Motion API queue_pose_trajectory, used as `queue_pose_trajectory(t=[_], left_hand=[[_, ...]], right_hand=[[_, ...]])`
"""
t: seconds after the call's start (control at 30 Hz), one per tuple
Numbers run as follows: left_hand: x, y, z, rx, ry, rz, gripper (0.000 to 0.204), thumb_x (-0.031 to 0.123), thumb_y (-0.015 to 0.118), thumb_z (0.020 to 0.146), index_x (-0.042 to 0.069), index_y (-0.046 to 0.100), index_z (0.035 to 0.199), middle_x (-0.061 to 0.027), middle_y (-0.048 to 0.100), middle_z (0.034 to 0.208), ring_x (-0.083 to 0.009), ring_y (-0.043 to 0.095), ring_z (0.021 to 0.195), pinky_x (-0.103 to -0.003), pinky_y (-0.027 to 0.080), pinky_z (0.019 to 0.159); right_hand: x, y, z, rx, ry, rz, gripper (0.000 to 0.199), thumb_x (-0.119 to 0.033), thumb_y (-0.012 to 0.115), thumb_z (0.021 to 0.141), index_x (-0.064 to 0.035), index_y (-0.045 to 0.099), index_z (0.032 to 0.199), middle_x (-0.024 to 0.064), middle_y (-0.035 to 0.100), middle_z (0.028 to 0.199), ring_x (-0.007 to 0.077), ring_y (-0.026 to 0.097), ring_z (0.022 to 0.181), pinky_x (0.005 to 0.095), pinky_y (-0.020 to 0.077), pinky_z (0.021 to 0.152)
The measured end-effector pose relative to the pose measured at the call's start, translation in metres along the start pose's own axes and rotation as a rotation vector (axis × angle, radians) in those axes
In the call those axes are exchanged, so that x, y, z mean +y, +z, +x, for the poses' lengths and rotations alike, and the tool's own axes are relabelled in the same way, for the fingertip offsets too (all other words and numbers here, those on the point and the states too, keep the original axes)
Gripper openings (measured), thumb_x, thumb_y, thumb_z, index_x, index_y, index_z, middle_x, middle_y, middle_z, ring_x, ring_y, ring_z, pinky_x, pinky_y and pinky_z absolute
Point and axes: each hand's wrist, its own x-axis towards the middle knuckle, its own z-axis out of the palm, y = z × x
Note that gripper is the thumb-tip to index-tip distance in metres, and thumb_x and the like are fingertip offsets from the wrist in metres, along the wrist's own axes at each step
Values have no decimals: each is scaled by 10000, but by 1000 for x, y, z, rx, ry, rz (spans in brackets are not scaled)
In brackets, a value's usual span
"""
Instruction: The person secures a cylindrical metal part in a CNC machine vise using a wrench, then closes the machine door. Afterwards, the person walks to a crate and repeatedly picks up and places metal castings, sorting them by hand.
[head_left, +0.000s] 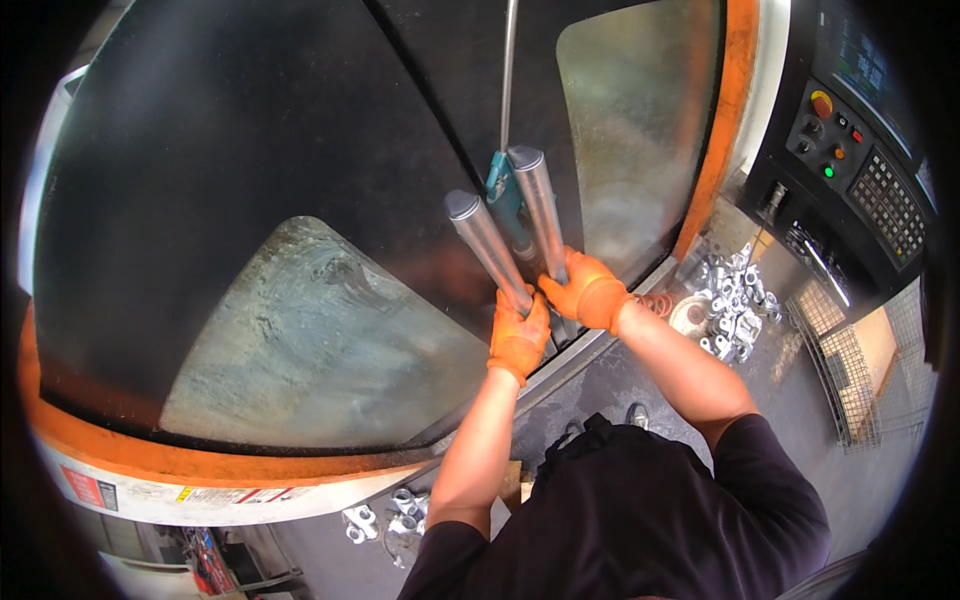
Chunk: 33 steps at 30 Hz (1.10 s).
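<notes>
Two steel tube door handles point(487, 245) stand side by side at the meeting edges of a large machine's dark doors point(200, 200). My left hand point(519, 338), in an orange glove, is closed around the lower end of the left handle. Slightly higher, my right hand point(588, 290), gloved the same way, wraps the lower part of the right handle point(541, 212). A teal tool point(503, 188) with a long thin metal tube, resembling an air gun, sits between the handles; its lower part is partly hidden. Neither hand appears to touch it.
A control panel point(820, 130) with buttons, keypad and screen is at the upper right. Below it, silvery metal parts point(735, 300) lie heaped near a wire mesh basket point(850, 390). More metal parts point(405, 515) are at the lower left. Each door has a cloudy window point(310, 340).
</notes>
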Motion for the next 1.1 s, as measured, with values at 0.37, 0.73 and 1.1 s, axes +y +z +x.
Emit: queue_pose_trajectory(t=[0.37, 0.73, 1.1], left_hand=[[-43, -7, 2, -248, 94, -310, 323, 177, 656, 1036, 57, 553, 1318, -17, 596, 1099, -118, 557, 944, -260, 484, 802], [-121, -54, -121, -89, 257, 284, 411, 326, 663, 1037, -25, 639, 1250, -246, 693, 1129, -326, 677, 980, -406, 562, 870], [-128, 102, -247, -763, 482, 711, 480, 367, 606, 1038, -49, 617, 1278, -236, 668, 1197, -320, 625, 1097, -405, 502, 957]], right_hand=[[10, 17, -14, 9, 20, -46, 672, -466, 674, 932, 38, 595, 1370, 326, 656, 1307, 461, 637, 1228, 489, 510, 1044], [127, -32, -236, -18, 267, -240, 529, -344, 584, 1014, -52, 557, 1456, 246, 723, 1144, 445, 677, 1106, 527, 529, 975], [278, -15, -658, -77, 1363, -79, 473, -301, 551, 908, -62, 716, 1282, 242, 692, 1328, 415, 646, 1265, 507, 508, 1058]])
